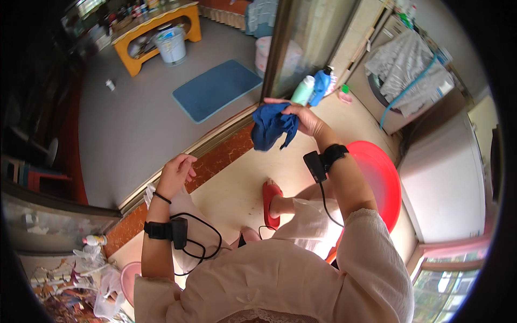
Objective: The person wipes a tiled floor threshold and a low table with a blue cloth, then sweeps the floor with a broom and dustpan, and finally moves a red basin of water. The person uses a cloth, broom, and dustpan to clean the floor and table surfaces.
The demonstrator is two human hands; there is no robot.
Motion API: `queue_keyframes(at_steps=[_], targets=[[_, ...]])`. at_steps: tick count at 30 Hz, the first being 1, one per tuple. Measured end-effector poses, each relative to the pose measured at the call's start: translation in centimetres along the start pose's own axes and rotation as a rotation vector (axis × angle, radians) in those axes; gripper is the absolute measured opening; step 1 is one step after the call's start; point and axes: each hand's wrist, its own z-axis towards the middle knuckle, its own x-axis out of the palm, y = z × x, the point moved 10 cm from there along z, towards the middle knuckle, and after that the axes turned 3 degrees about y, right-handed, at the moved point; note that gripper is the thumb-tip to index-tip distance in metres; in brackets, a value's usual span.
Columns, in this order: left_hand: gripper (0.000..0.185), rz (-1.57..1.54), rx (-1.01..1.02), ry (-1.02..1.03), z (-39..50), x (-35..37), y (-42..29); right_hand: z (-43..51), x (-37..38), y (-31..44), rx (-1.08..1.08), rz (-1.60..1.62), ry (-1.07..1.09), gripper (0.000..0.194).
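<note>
My right hand (303, 116) grips a crumpled dark blue cloth (270, 126), which hangs over the floor beside the door track. My left hand (176, 173) holds nothing; its fingers are loosely curled and partly apart above the threshold. Behind the right hand, a mint-green bottle (303, 91) and a blue bottle (321, 87) stand by the glass door. A red plastic basin (383, 177) with cloudy contents sits on the floor beside my right forearm, which partly hides it.
A washing machine (373, 87) under a grey cover stands at the upper right, with a white cabinet-like appliance (444, 185) nearer. Past the door track (226, 139) lie a blue mat (218, 89) and a bucket (171, 46). Plants (64, 290) and a pink basin (130, 278) are lower left.
</note>
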Motion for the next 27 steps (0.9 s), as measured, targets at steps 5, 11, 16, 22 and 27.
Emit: queue_keyframes(at_steps=[5, 11, 16, 22, 27], targets=[[0.021, 0.009, -0.060, 0.058, 2.3, 1.7, 2.0, -11.0, -8.7, 5.9, -0.258, 0.062, -0.748, 0.033], [0.022, 0.078, -0.032, 0.126, 4.5, 3.6, 1.9, -26.8, -10.6, 12.6, -0.418, -0.137, -0.860, 0.031], [0.025, 0.095, -0.076, 0.161, 6.1, 5.0, 2.3, -38.0, -13.8, 9.6, -0.214, -0.186, -1.143, 0.029], [0.022, 0.086, -0.043, 0.192, 7.0, 5.0, 3.3, -46.5, -18.8, 0.0, 0.016, -0.138, -1.247, 0.032], [0.021, 0.149, -0.075, 0.147, 7.6, 4.3, 4.6, -52.1, -21.8, -2.9, 0.650, -1.330, -1.384, 0.038]])
